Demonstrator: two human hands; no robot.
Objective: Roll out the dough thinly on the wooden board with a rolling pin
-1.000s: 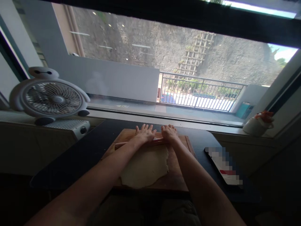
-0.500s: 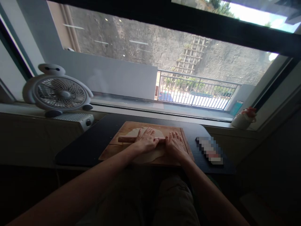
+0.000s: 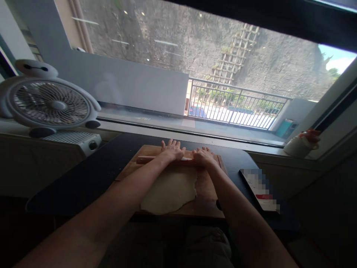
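Observation:
A thin wooden rolling pin (image 3: 144,160) lies crosswise near the far edge of a wooden cutting board (image 3: 208,206). My left hand (image 3: 173,150) rests on the pin with its fingers stretched forward and spread. Close to the pin's right end, my right hand (image 3: 204,155) presses down with its palm, fingers extended past it. Neither hand wraps round the pin. On the board, on my side of the pin, lies a flat pale sheet of dough (image 3: 173,190) with an uneven right edge. My left forearm covers part of its left side.
The board sits on a dark table (image 3: 92,175). A partly blurred flat device (image 3: 259,191) lies at the right. On the left, a white fan (image 3: 57,104) stands by a heater (image 3: 74,141). A white pot (image 3: 298,145) is on the windowsill.
Both hands and the rolling pin have moved forward to the board's far edge, and more of the dough shows on my side. The camera view has tilted and come closer.

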